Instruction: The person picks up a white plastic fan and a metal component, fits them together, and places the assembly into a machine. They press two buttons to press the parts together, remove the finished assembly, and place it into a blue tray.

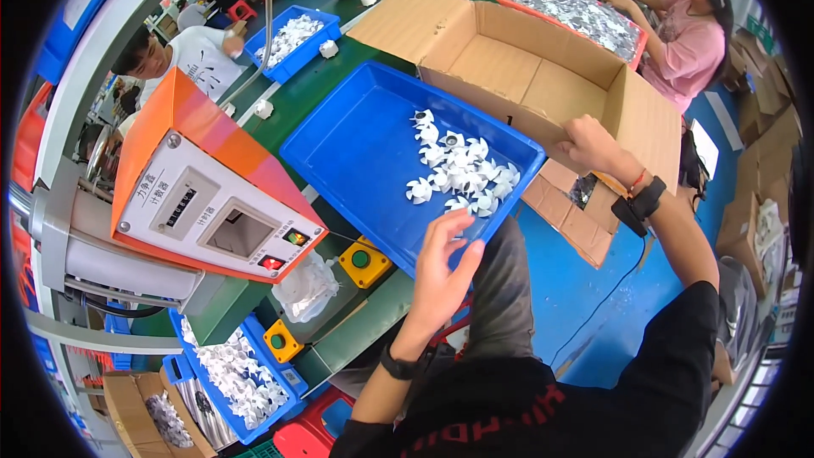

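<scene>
A blue plastic tray [348,136] lies slantwise in front of me, with a loose pile of small white bladed fan wheels [462,168] toward its right end. My left hand [443,267] is at the tray's near edge, fingers stretched and thumb apart, holding nothing visible. To the right, my right hand [592,148] is curled into a fist at the near wall of an open cardboard box [526,72]. Whether it grips the box or something small is hidden by the fingers. Bare cardboard shows inside the box, and its flaps are folded out.
An orange machine [216,195] with a white control panel stands at left, beside yellow button boxes [365,263]. Lower left is a blue bin [242,373] of white parts. Across the green bench sit a blue bin [297,38] and a red tray [577,13]; several people work around it.
</scene>
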`<state>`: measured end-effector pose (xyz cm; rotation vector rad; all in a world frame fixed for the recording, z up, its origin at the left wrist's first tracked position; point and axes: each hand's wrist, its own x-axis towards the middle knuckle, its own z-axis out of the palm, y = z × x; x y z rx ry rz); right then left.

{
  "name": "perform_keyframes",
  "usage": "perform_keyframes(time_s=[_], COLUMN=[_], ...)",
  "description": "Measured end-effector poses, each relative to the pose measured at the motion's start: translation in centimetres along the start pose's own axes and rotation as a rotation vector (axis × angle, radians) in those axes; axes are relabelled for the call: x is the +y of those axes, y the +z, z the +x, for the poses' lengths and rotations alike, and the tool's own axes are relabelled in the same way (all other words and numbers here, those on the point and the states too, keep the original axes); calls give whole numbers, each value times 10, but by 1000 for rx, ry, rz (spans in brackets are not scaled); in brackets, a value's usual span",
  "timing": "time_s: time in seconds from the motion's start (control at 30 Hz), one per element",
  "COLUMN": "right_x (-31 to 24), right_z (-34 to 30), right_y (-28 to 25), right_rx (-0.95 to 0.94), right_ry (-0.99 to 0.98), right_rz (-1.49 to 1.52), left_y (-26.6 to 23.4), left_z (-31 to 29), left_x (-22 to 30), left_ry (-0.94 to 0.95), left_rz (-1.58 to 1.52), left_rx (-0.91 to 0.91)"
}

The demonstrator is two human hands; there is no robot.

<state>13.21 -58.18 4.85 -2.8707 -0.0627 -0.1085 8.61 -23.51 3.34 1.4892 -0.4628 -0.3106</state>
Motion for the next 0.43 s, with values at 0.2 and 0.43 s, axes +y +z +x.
perform_keyframes(time_s=[0.2,0.43], right_x=[-44,-133], right_z=[-64,-167], right_y=[-44,-53], right_rx=[177,155], right_ry=[58,50], right_rz=[-151,-364], left_y=[63,90], left_z=[54,27], left_x=[27,6], left_ry=[-174,-202], left_rz=[-411,-886], left_rx=[-39,-169])
